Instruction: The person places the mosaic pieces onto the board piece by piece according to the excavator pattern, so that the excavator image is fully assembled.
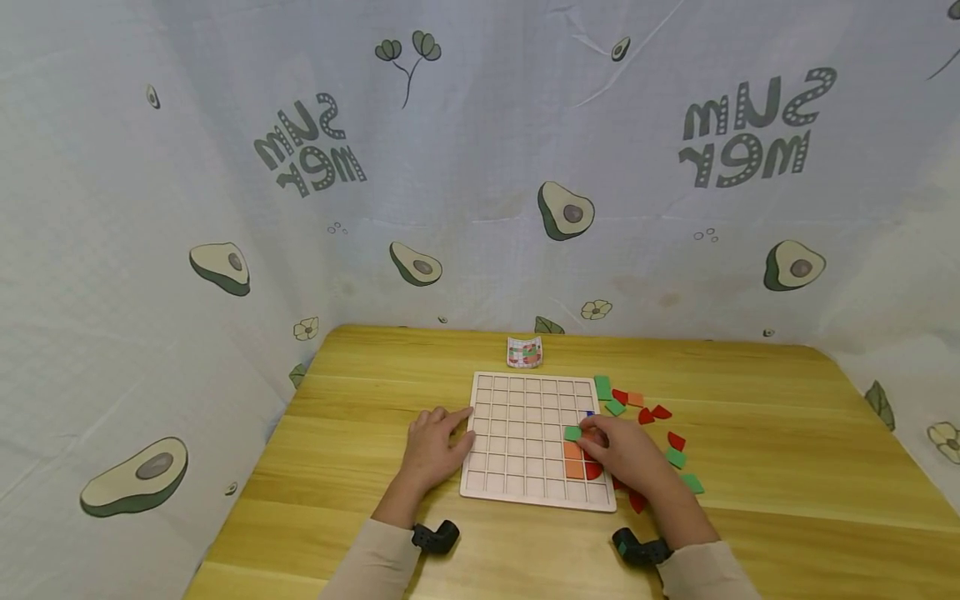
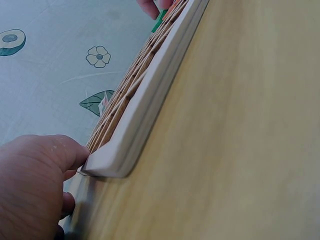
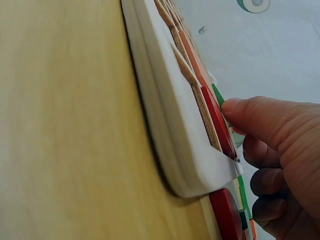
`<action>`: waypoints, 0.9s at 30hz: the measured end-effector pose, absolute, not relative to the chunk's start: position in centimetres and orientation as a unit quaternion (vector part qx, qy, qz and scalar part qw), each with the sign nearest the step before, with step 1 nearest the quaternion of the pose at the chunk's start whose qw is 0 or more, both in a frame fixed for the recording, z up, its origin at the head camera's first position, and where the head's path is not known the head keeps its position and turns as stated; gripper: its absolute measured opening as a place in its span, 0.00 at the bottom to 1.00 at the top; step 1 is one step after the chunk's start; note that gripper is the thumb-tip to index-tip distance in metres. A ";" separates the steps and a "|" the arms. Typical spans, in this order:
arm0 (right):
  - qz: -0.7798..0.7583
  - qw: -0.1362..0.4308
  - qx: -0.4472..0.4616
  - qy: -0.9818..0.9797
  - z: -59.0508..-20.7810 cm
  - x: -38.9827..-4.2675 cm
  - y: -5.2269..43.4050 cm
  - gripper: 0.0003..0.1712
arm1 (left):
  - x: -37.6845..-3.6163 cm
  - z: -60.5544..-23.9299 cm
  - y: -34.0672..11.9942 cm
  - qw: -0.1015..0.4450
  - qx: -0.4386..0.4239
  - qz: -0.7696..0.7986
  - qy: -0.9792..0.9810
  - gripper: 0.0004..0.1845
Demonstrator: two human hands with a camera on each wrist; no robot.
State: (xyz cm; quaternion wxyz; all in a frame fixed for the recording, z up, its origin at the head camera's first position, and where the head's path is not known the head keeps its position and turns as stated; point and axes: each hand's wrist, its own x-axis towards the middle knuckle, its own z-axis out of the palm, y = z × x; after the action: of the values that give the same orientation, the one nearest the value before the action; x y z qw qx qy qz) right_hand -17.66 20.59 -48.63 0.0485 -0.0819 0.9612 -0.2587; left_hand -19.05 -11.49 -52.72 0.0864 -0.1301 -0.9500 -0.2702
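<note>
A pale wooden grid board (image 1: 516, 423) lies flat on the table. At its left edge rests my left hand (image 1: 433, 446), thumb and index finger touching the frame. My right hand (image 1: 624, 450) is over the board's right side and pinches a green square tile (image 1: 573, 433) between thumb and fingers; the right wrist view shows the thumb (image 3: 245, 109) against the tile's edge. Just below that tile, two orange square tiles (image 1: 573, 469) sit in cells, with a red curved tile (image 1: 593, 471) beside them. A blue piece (image 1: 590, 413) shows partly above the right fingers, which hide some nearby cells.
Loose green tiles (image 1: 676, 457), red curved tiles (image 1: 662, 412) and an orange tile (image 1: 635, 399) are scattered right of the board, some partly under the right arm. A small printed pattern card (image 1: 524, 352) stands behind the board. A patterned cloth (image 1: 480, 167) hangs behind the table (image 1: 360, 400).
</note>
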 end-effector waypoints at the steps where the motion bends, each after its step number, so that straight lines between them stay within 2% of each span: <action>1: -0.259 0.048 -0.080 0.961 -48.7 -17.7 20.6 0.18 | -19.0 -52.7 -11.5 0.087 -0.131 -0.270 -0.950 0.23; 10: -0.251 0.042 -0.076 0.964 -49.0 -17.9 20.5 0.21 | -19.0 -52.7 -11.4 0.087 -0.129 -0.266 -0.951 0.23; 27: -0.249 0.045 -0.095 0.963 -48.6 -17.3 20.4 0.20 | -19.0 -52.6 -11.3 0.090 -0.132 -0.263 -0.951 0.22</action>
State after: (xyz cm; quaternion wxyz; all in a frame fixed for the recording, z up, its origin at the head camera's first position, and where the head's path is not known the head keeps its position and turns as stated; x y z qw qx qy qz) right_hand -17.29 20.43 -48.56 0.0451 -0.0952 0.9628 -0.2488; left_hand -19.02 -11.34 -52.56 0.0901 -0.1317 -0.9515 -0.2631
